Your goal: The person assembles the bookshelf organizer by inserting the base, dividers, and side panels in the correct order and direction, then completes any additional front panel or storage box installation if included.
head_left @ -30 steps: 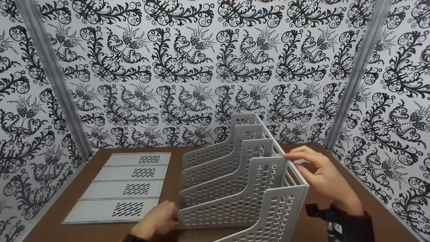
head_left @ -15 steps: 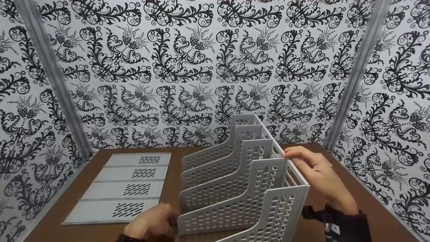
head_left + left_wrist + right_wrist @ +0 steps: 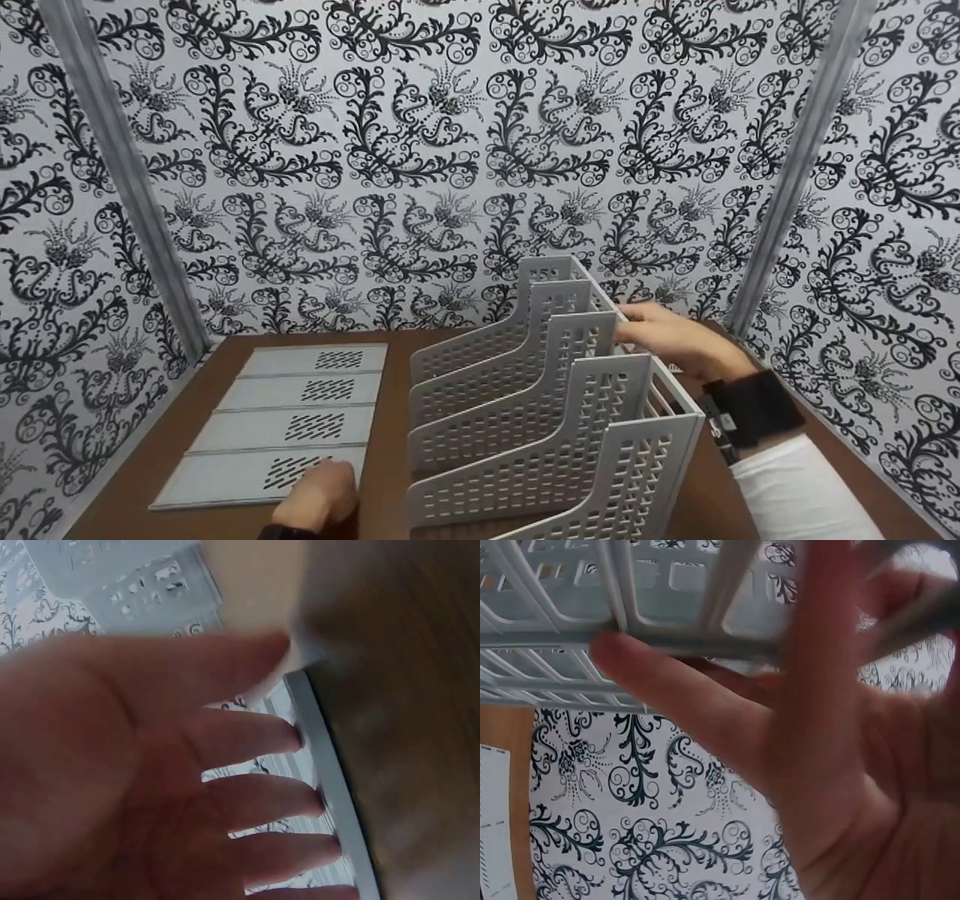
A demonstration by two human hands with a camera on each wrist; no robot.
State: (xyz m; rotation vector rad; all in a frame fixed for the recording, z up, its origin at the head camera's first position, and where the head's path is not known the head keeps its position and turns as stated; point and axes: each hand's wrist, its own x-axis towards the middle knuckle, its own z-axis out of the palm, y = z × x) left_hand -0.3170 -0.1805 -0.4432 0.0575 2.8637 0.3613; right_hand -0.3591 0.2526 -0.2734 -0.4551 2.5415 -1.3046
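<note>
A light grey slotted desk file holder, with several upright dividers, stands right of centre in the head view. My right hand grips the top of its tall back; in the right wrist view the fingers of the hand lie around the holder's rails, partly blurred. On the left lies a flat light grey panel in several sections, each with a slotted patch. My left hand is at its near right corner. Seen from the left wrist, the hand's straight fingers reach a grey panel edge.
A brown tabletop lies under everything, with a strip of it showing between panel and holder. Walls with black scroll wallpaper enclose the back and sides, joined by grey corner posts.
My left hand has moved left, from the file holder's low front to the flat panel's corner. My right hand has slid farther back along the holder's top edge.
</note>
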